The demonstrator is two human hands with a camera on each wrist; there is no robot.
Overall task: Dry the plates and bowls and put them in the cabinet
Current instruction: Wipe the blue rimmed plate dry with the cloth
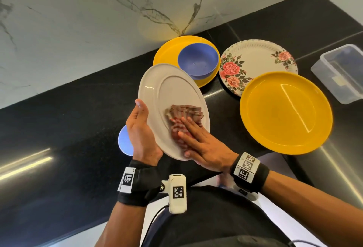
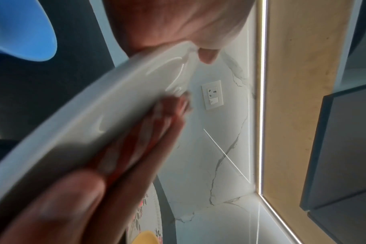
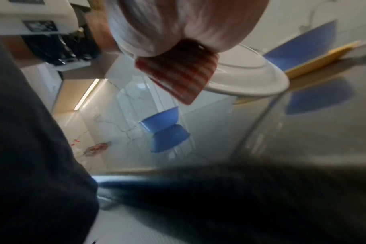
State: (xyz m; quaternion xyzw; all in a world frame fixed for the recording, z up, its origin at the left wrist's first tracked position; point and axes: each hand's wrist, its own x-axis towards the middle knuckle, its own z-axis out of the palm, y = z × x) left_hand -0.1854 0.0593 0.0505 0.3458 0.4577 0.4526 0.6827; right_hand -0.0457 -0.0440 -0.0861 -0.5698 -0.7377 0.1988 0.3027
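— Where's the plate?

— Tilted above the desk, rim gripped in my left hand, thumb hooked over the edge. My right hand lies flat, fingers straight, pressing the cloth on its face.

— How would you dry it well?

— Sweep in circles out to the rim, turn the plate as I go, then do the back. Keep the left grip firm; it looks slippery.

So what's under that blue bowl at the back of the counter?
The blue bowl sits on a yellow plate, toward its right side. The plate's rim shows around it; the part beneath the bowl is covered, so I can't see whether anything lies there.
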